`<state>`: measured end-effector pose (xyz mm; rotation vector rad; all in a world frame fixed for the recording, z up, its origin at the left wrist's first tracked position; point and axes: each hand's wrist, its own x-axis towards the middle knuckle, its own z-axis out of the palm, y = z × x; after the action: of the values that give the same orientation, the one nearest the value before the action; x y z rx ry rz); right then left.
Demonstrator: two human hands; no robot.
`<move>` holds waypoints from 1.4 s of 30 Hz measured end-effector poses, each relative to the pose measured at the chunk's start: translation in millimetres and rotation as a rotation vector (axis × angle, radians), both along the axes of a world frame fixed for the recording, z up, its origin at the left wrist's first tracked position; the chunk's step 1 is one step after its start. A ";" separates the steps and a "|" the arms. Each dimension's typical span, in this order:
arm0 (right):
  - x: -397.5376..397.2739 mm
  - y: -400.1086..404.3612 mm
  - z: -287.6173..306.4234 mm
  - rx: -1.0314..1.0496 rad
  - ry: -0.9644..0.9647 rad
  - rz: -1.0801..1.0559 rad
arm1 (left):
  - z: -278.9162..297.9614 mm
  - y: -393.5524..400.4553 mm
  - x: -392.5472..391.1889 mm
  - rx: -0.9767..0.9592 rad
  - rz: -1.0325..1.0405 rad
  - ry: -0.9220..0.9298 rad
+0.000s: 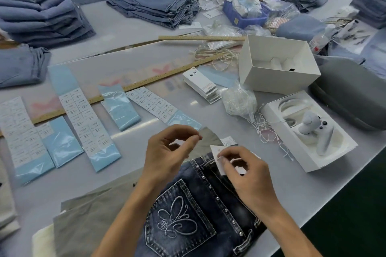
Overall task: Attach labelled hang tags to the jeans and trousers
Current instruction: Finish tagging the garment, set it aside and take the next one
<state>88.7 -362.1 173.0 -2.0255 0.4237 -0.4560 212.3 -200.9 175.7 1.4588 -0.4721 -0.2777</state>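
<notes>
Tagging step under way on dark jeans (188,221), lying at near edge of table (288,183). Right hand (246,175) pinches white hang tag (218,157) at waistband. Left hand (167,152) raised, thumb and forefinger together (thread between them? cannot tell). Next, likely: fasten loop, steady fingers needed.

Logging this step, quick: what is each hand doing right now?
Left hand: thumb and forefinger pinched together; contents cannot be told.
Right hand: pinches the hang tag.

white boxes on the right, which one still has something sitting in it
The nearer open box, by the table's edge: a white controller sits in its moulded tray. The farther box looks empty.
</notes>
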 end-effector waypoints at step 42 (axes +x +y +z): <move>8.7 23.9 24.4 0.909 0.035 -0.150 | -5.5 -15.1 -29.5 0.223 -0.191 -0.202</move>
<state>97.4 -338.2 197.4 -1.1257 0.6621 -0.2433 182.8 -216.0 170.3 1.6699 -0.7661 -0.3446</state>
